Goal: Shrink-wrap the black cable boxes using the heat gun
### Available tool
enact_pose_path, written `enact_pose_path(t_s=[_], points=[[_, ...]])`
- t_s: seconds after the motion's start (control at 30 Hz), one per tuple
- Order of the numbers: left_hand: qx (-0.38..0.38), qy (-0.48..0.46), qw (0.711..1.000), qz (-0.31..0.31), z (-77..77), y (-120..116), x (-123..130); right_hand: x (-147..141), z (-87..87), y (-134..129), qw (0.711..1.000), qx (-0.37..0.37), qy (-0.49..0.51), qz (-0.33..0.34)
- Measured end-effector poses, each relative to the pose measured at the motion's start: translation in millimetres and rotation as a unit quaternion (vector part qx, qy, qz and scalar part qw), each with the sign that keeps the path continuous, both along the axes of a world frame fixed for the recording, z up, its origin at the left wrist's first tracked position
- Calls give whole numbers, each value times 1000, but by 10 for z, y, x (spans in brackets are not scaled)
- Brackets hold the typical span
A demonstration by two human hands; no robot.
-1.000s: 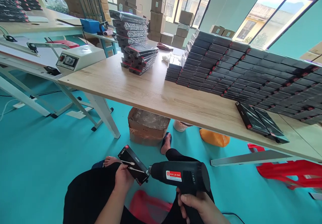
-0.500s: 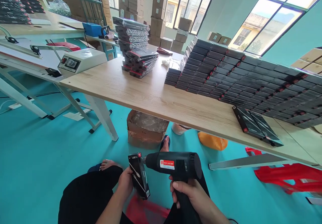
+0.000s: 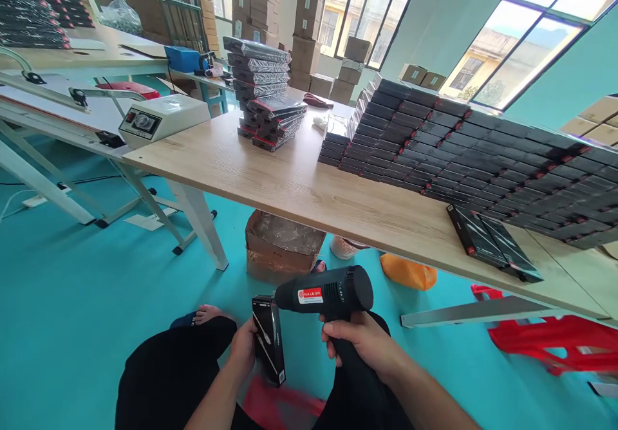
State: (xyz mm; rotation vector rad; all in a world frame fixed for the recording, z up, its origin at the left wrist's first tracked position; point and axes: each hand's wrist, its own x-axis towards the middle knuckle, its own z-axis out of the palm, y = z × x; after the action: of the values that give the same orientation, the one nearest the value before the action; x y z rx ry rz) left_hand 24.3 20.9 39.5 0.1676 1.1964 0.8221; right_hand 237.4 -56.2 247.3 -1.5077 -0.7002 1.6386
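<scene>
Turquoise floor (image 3: 77, 301) spreads beneath a wood-topped table (image 3: 270, 172) in a bright room with tall windows (image 3: 371, 11), as seen from the head camera. Stacked black boxes (image 3: 458, 153) form a long wall on the table's right part, two loose boxes (image 3: 477, 237) lie before it near the front edge, and a shiny wrapped pile (image 3: 263, 73) stands farther left. An open carton (image 3: 280, 259) sits on the floor under the table.

Below the table edge, between the person's knees, the left hand (image 3: 242, 347) grips a slim black box (image 3: 271, 346) by its left long side; the fingers behind it are hidden. This box is held in the air, its long axis running from the far end down toward the person, the near end slanting slightly to the right. The right hand (image 3: 355, 338) is closed around the handle of a black heat gun (image 3: 328, 291), whose barrel points left, roughly square across the box's length. Its nozzle (image 3: 274, 297) comes to the box's far right corner; whether it touches or stops just short, I cannot tell. So the box lies left of the right hand, with the left hand the nearer one, and the gun bridges the space between.
</scene>
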Motion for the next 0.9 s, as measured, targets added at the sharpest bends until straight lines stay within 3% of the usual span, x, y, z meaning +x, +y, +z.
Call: enact_pose_path(t_s=[0.13,0.23,0.3,0.4,0.53,0.67,0.8,0.9], points=[[-9,8,1000,9,12,35,-8,-1,18,-98,997,-13,-25,75],[-27,9,999,24,33,68,-40,6,-13,-336,983,-85,-52,154],[-37,6,999,35,65,91,-55,25,-64,-521,975,-130,-63,167],[-32,-17,999,39,139,117,-66,86,-175,-744,980,-150,-53,118],[-1,-94,995,28,231,127,-110,195,-285,-877,986,-161,33,5],[-3,-222,975,4,267,114,-203,280,-347,-892,983,-113,107,-95],[21,-352,934,-63,300,76,-267,330,-510,-855,968,-83,181,-153],[16,-332,940,-83,343,51,-249,352,-660,-805,944,-90,253,-194]])
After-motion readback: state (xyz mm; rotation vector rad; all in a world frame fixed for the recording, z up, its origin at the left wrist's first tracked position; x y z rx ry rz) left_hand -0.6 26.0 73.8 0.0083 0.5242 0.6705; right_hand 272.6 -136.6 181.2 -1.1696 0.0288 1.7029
